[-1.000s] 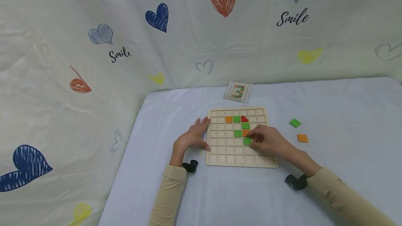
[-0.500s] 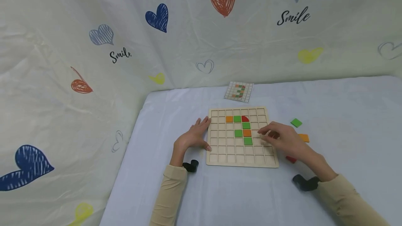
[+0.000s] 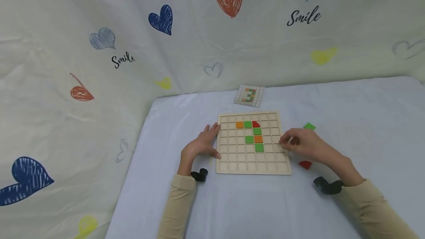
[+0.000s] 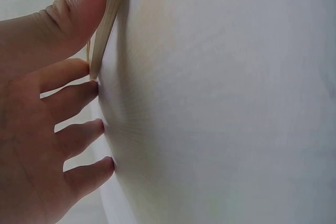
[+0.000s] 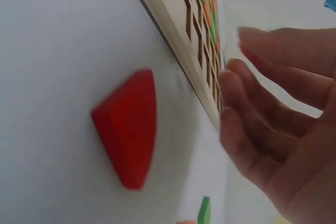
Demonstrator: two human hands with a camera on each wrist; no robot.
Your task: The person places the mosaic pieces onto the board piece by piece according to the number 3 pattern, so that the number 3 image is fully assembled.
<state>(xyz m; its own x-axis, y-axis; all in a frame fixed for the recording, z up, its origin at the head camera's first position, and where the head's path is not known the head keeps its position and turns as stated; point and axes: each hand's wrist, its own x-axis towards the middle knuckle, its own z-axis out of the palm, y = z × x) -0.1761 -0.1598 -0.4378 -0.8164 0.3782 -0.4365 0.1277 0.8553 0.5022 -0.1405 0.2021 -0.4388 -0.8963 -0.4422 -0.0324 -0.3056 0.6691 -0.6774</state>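
Note:
A wooden grid board (image 3: 232,158) lies on the table with several green and orange square tiles and one red quarter-round tile (image 3: 256,124) in its cells. At the board's left edge rests my left hand (image 3: 200,145), its fingers spread and the thumb on the near part of that edge. My right hand (image 3: 305,143) hovers by the right edge, fingers loosely bent, and nothing shows between them in the right wrist view. Close under it lies a loose red tile (image 5: 126,129) with a curved side. A loose green tile (image 3: 310,125) is partly covered by the right hand.
Behind the board lies a printed pattern card (image 3: 249,96) showing a coloured grid. An orange tile (image 5: 186,222) peeks in at the bottom of the right wrist view. Black wrist devices (image 3: 199,175) sit at both cuffs. A cloth with printed hearts (image 3: 230,1) hangs behind.
My right hand has left the green tile in the lower part of the pattern and moved right, off the grid cells. The loose red tile has come into view; my left hand stays put.

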